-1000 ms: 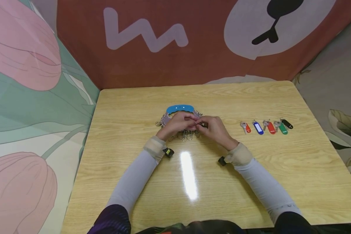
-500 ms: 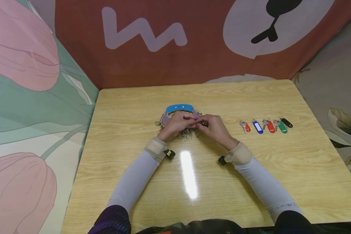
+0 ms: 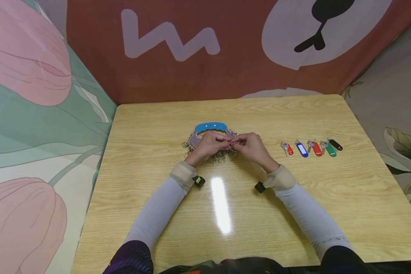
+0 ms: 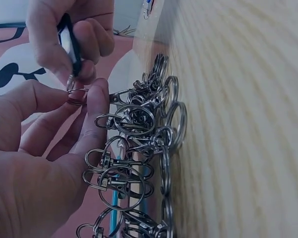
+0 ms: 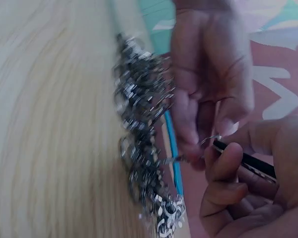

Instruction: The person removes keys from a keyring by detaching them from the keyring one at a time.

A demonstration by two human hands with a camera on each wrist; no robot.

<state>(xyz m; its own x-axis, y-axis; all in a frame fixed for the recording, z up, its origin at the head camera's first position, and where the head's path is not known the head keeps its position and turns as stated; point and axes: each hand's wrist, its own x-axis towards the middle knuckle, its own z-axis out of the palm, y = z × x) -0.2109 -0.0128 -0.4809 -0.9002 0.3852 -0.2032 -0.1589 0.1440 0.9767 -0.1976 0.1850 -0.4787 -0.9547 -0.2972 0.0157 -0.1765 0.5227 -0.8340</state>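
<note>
My left hand (image 3: 207, 146) pinches a metal split ring (image 4: 77, 94) between thumb and fingertips in the left wrist view. A black key tag (image 5: 248, 162) is gripped by my right hand (image 3: 253, 149); its metal loop meets the split ring, and I cannot tell whether it is threaded on. Beside the left fingers hang several swivel clasps with rings (image 4: 121, 183), part of a key holder with a blue handle (image 3: 210, 126) lying on the table. In the head view both hands cover the holder's middle and the tag is hidden among the fingers.
To the right on the wooden table (image 3: 150, 125) lies a row of tagged keys: a small red tag (image 3: 290, 150), a blue tag (image 3: 302, 149), a larger red tag (image 3: 317, 149), a green tag (image 3: 331, 150) and a black tag (image 3: 335, 144). A printed wall (image 3: 239, 76) stands behind.
My right hand has turned and risen slightly, so the black tag seen between its fingers earlier is now hidden in the head view. My left hand stays almost in place.
</note>
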